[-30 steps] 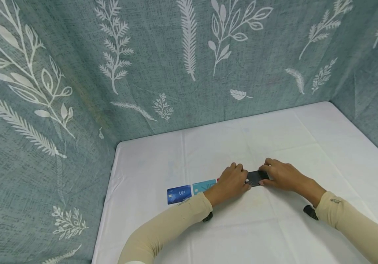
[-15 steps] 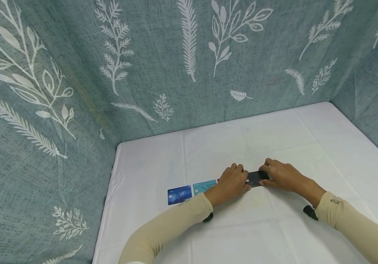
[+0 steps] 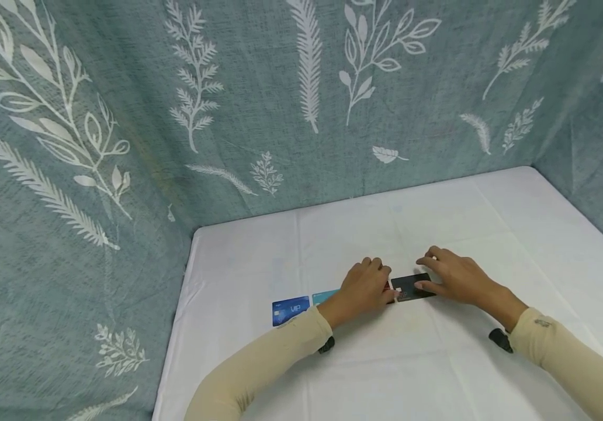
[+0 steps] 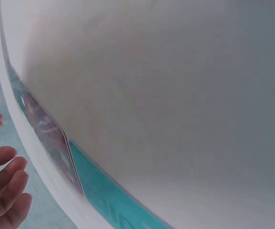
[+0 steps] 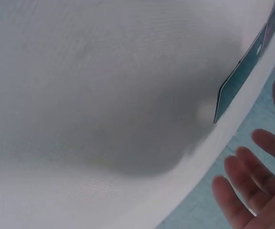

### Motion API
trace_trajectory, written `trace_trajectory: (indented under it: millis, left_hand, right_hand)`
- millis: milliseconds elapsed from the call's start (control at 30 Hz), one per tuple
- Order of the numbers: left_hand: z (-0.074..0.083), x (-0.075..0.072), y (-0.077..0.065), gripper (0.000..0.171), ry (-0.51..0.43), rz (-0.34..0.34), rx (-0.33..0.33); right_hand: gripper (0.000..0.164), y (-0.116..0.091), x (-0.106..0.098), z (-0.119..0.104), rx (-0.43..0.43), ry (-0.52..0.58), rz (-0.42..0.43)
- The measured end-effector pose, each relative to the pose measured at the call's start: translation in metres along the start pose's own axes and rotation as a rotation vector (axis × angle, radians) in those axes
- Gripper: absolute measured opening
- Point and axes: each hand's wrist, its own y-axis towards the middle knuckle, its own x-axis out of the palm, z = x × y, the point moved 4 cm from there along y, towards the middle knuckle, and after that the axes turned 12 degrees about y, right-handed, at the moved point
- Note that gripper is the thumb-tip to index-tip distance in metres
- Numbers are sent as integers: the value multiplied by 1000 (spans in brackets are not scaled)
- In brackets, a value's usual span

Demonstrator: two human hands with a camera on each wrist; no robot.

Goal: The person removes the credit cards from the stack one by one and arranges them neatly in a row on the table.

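Observation:
A row of bank-style cards lies on the white tablecloth. At its right end is a black card (image 3: 405, 287) with a chip. My right hand (image 3: 456, 278) hovers over that card's right end, thumb and fingers spread apart and holding nothing. A red card (image 3: 387, 286) shows only as a sliver beside my left hand (image 3: 359, 292), which covers most of it. In the left wrist view, the left fingers (image 4: 6, 188) are loosely bent and apart from the cards. Further left come a teal card (image 3: 325, 297), partly hidden by the left wrist, and a blue VIP card (image 3: 290, 310).
Black wrist-camera pieces (image 3: 501, 340) hang under both wrists, close over the cloth. The white table (image 3: 249, 257) is bounded at the back and sides by a green curtain (image 3: 259, 105) with white leaf prints. Beige sleeves (image 3: 264, 362) cover both forearms.
My right hand has let go of the black card and its fingers have lifted and spread. The left hand has drawn slightly left, uncovering the black card's left edge and a bit of red card.

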Motion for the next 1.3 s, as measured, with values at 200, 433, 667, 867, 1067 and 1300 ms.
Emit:
trace_trajectory:
  millis: [200, 433, 667, 867, 1067, 1300]
  left_hand:
    - [-17, -3, -10, 51, -47, 8, -41]
    - [-38, -3, -25, 56, -86, -5, -109]
    - [-52, -5, -41, 59, -122, -1, -185]
    - [-65, -9, -59, 62, -170, 72, -214]
    - [-77, -10, -82, 69, -228, 108, -255]
    - [-87, -11, -106, 74, -248, 118, -302]
  right_hand:
    - [50, 1, -4, 3, 28, 18, 22]
    - [50, 0, -5, 9, 19, 31, 54]
    - [50, -2, -8, 13, -5, 18, 79]
    - [52, -6, -11, 16, 17, 22, 80]
    - [55, -14, -14, 19, 43, 31, 84]
    - [56, -24, -18, 22, 53, 29, 128]
